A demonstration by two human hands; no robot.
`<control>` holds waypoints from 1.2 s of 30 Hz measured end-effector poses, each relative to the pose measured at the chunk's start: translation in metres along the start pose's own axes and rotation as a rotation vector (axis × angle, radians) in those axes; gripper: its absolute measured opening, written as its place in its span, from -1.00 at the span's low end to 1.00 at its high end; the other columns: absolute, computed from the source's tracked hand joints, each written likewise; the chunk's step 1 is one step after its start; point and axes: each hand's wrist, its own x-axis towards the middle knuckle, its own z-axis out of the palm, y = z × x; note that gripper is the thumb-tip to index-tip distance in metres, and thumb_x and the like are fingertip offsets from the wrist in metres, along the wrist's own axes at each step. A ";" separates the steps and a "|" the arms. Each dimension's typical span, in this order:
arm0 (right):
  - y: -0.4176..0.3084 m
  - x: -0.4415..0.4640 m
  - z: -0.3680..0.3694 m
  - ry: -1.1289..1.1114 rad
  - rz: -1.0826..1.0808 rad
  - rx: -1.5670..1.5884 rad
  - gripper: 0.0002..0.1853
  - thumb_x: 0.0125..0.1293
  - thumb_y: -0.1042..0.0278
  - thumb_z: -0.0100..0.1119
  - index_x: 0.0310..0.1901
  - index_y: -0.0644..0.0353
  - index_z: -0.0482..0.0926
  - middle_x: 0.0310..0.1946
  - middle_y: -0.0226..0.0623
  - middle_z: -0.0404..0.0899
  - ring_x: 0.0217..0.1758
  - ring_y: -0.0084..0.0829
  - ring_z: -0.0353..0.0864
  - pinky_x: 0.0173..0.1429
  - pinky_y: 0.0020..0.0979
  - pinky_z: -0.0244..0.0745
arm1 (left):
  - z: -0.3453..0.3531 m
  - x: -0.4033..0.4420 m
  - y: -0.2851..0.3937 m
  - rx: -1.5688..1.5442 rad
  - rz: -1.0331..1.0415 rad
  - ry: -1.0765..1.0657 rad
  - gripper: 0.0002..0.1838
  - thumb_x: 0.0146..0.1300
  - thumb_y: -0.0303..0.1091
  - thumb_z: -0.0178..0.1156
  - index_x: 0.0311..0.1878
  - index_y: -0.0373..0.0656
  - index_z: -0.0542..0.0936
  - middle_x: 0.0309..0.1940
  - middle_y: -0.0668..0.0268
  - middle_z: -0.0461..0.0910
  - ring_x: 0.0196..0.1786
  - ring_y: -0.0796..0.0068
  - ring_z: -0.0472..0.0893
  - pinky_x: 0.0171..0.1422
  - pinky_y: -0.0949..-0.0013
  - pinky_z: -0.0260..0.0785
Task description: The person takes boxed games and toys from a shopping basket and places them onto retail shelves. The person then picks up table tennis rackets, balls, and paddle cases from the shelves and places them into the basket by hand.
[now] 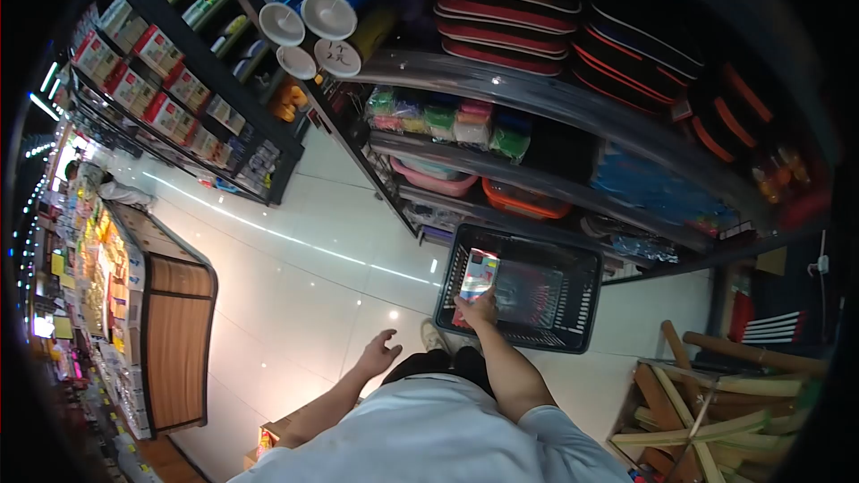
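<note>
Pale shirt (429, 425) nearest the lens, forearms reaching out either side of it. Right hand (480, 308) out over the black basket (595, 302), pinching the near end of a flat, printed pack (480, 270), thumb on the left edge, fingers on the right. Left hand (378, 355) free, held in the air over the tiles (295, 313), fingers loosely parted and a little bent.

Pack sits at the basket's left end, long side running away from the body, within the rim as seen from above. Whether it touches the bottom: cannot tell.

Handling, my judgement: keep the pinch on both edges, light but sure; a glossy face would likely slip if gripped by one corner. Keep it flat and low, clear of the slotted side wall, where a corner could catch. Best let go only once it bears on something firm. Left hand could steady the near rim if the basket slides. Watch the shelf (501, 85) just beyond when lifting the arm, and the shoe (433, 337) close by the basket's near left corner.
</note>
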 end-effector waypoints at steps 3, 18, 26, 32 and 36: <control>-0.010 -0.001 0.008 0.049 0.060 -0.034 0.42 -0.15 -0.24 0.59 0.56 0.33 -0.14 0.34 0.15 0.40 0.38 0.05 0.46 0.39 -0.12 0.44 | -0.003 -0.012 0.007 0.034 -0.021 -0.027 -0.36 0.29 -0.11 0.34 0.38 -0.13 0.44 0.16 -0.10 0.60 -0.11 0.14 0.74 0.07 0.16 0.57; 0.009 -0.015 -0.032 0.116 -0.094 0.081 0.33 -0.03 -0.08 0.56 0.55 0.43 -0.15 0.25 0.15 0.49 0.25 -0.02 0.60 0.27 -0.22 0.54 | -0.051 0.056 0.036 0.028 0.243 -0.250 -0.31 0.31 -0.03 0.31 0.42 -0.15 0.41 0.19 -0.08 0.59 -0.01 0.08 0.72 0.13 0.16 0.56; -0.097 -0.118 -0.173 0.224 -0.552 0.304 0.03 0.15 0.19 0.50 0.52 0.40 0.08 0.12 -0.11 0.58 0.04 -0.40 0.60 0.10 -0.42 0.53 | -0.128 0.093 0.074 -0.113 0.426 -0.224 -0.38 0.35 -0.10 0.28 0.40 -0.14 0.43 0.20 -0.01 0.60 -0.03 0.19 0.73 0.10 0.23 0.56; -0.211 -0.219 -0.295 0.333 -0.915 0.405 -0.13 0.15 0.32 0.40 0.48 0.40 0.25 0.30 -0.15 0.47 0.09 -0.49 0.55 0.07 -0.48 0.51 | -0.153 0.093 0.092 -0.120 0.479 -0.247 -0.40 0.38 -0.11 0.29 0.39 -0.19 0.44 0.18 0.07 0.61 -0.09 0.35 0.69 0.08 0.31 0.54; -0.291 -0.288 -0.370 0.508 -1.144 0.169 -0.07 0.09 0.06 0.37 0.42 0.46 0.30 0.38 0.09 0.39 0.50 -0.12 0.36 0.54 -0.24 0.20 | -0.155 0.084 0.092 -0.194 0.466 -0.198 -0.42 0.37 -0.14 0.29 0.38 -0.19 0.45 0.18 0.07 0.62 -0.10 0.35 0.70 0.06 0.31 0.55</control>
